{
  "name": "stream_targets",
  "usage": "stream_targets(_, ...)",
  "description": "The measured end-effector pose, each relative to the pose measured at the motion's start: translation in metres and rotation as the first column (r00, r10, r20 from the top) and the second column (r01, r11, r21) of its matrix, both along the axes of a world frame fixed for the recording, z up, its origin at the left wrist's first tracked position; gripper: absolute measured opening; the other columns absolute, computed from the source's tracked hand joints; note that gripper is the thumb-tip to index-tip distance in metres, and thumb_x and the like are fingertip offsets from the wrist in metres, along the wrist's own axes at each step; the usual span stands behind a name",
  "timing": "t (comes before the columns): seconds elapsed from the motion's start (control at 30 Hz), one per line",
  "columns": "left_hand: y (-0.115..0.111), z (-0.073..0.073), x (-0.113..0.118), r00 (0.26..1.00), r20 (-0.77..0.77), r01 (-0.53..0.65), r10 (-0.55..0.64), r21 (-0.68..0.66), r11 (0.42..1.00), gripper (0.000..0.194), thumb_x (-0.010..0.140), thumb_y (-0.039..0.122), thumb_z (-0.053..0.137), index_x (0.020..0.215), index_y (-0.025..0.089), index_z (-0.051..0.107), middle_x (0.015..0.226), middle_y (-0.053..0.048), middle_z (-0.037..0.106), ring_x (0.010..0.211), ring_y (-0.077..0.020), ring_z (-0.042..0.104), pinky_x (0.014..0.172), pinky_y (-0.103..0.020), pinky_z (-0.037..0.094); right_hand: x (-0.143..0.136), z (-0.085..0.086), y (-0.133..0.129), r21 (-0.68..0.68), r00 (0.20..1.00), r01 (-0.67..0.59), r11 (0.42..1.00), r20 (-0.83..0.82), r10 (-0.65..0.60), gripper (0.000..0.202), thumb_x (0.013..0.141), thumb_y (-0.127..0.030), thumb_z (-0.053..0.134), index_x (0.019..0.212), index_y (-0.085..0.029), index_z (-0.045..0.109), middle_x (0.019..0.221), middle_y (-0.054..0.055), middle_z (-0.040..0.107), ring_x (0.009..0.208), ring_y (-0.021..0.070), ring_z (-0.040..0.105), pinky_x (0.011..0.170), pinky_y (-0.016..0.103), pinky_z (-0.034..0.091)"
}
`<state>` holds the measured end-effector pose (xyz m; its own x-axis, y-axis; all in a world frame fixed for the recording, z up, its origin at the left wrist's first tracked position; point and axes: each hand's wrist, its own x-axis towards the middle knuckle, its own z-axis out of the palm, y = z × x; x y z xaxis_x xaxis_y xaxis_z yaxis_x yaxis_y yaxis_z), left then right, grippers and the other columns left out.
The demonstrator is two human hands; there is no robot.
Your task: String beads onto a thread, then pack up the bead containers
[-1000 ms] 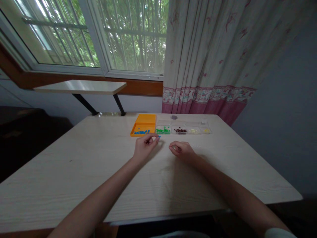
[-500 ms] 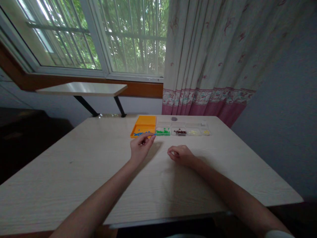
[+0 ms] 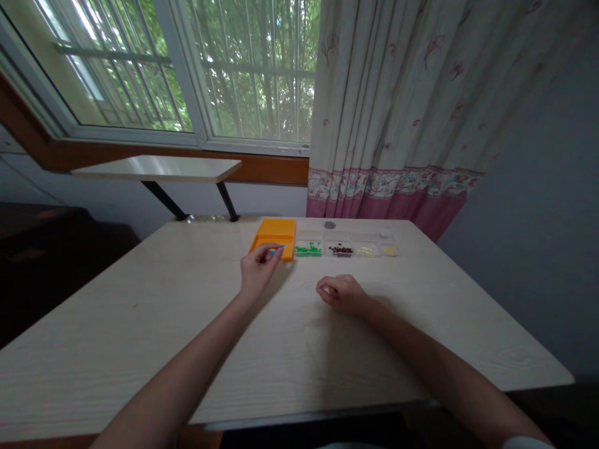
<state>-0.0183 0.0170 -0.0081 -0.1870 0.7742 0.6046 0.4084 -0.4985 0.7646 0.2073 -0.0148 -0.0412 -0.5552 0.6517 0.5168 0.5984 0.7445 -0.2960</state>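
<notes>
Left forearm (image 3: 187,368) and right forearm (image 3: 421,343) bare, angled inward and forward; left hand (image 3: 257,267) reaches farther out, thumb and index tips pinched together; right hand (image 3: 345,294) nearer the body, fingers curled toward the thumb; 2 hands well apart.

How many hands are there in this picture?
2: the left hand, at the orange box, pinching something blue; the right hand, nearer the viewer than the clear boxes. No others show.
</notes>
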Motion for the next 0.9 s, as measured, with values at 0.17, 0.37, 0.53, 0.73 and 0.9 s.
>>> stream_targets(0.17, 0.028, -0.02, -0.027, 0.979, -0.11, -0.187, 0.172, -0.152, 0.971, 0.027, 0.073, 0.038, 0.054, 0.081, 0.015, 0.065, 0.051, 0.004, 0.046, 0.046, -0.0085, 0.042, 0.044, -0.019, 0.03, -0.001, 0.0, 0.0, -0.015, 1.0, 0.006, 1.0, 0.022, -0.005, 0.015, 0.082, -0.025, 0.048, 0.081, -0.019, 0.061, 0.048, -0.005, 0.05, 0.043, 0.0076, 0.044, 0.052, 0.018, 0.031)
stream_targets(0.37, 0.042, -0.032, -0.042, 0.872, -0.395, -0.397, 0.289, -0.224, 0.89, 0.032, 0.074, 0.04, 0.049, 0.087, 0.017, 0.067, 0.058, -0.001, 0.058, 0.051, -0.0123, 0.051, 0.048, -0.021, 0.033, -0.001, -0.003, 0.002, -0.012, 0.999, 0.015, 1.0, 0.041, -0.015, 0.014, 0.081, -0.025, 0.049, 0.081, -0.019, 0.061, 0.048, -0.005, 0.05, 0.044, 0.0076, 0.045, 0.052, 0.018, 0.031)
stream_targets(0.53, 0.046, -0.034, -0.046, 0.834, -0.466, -0.444, 0.296, -0.247, 0.861, 0.036, 0.074, 0.044, 0.047, 0.091, 0.02, 0.067, 0.066, -0.003, 0.064, 0.057, -0.0143, 0.055, 0.05, -0.021, 0.034, -0.001, -0.002, 0.002, -0.01, 0.998, 0.037, 0.999, 0.043, -0.037, 0.014, 0.081, -0.025, 0.049, 0.081, -0.019, 0.062, 0.049, -0.005, 0.051, 0.044, 0.0076, 0.045, 0.052, 0.018, 0.031)
stream_targets(0.73, 0.046, -0.035, -0.048, 0.836, -0.452, -0.434, 0.31, -0.199, 0.879, 0.033, 0.072, 0.043, 0.047, 0.085, 0.02, 0.067, 0.063, -0.001, 0.062, 0.055, -0.0135, 0.053, 0.049, -0.02, 0.033, -0.001, 0.001, 0.001, -0.016, 0.999, 0.03, 0.999, 0.039, -0.029, 0.014, 0.081, -0.025, 0.049, 0.081, -0.019, 0.062, 0.048, -0.005, 0.051, 0.044, 0.0077, 0.045, 0.052, 0.018, 0.031)
stream_targets(0.9, 0.041, -0.033, -0.046, 0.848, -0.43, -0.417, 0.309, -0.183, 0.89, 0.032, 0.072, 0.042, 0.046, 0.083, 0.019, 0.066, 0.058, 0.0, 0.059, 0.052, -0.0125, 0.051, 0.048, -0.02, 0.033, -0.001, 0.0, 0.003, -0.018, 0.995, 0.054, 0.998, 0.085, -0.052, 0.011, 0.08, -0.023, 0.052, 0.08, -0.019, 0.062, 0.048, -0.005, 0.051, 0.044, 0.0075, 0.046, 0.052, 0.018, 0.03)
